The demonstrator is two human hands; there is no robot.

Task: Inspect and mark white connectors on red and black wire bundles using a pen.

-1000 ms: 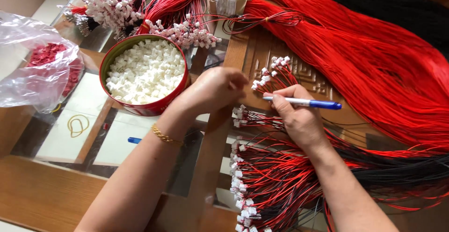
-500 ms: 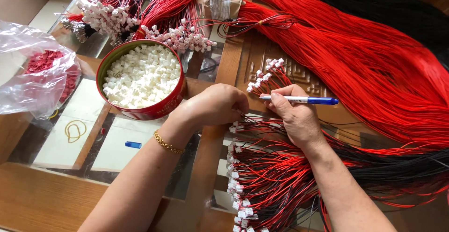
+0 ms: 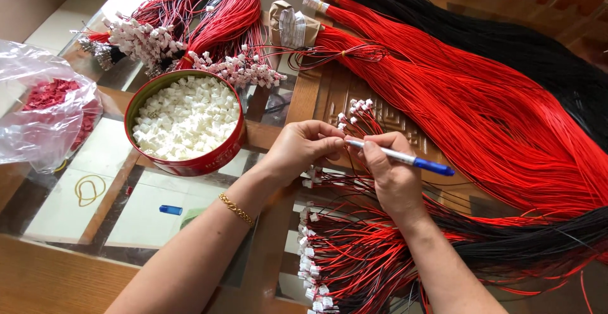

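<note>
At far left lies a clear plastic bag (image 3: 44, 121) of red pieces; beside it, a round red tin (image 3: 185, 124) holds small white connector housings. The left hand (image 3: 301, 149) pinches a white-tipped wire end at table centre, fingers closed on it. The right hand (image 3: 392, 178) grasps a blue-capped pen (image 3: 402, 157), its tip meeting that end. The thin red wires (image 3: 361, 114) judge as light, limp and prone to tangling; they are best held just behind the small plastic tips. Long red bundles (image 3: 481, 105) lie at right.
</note>
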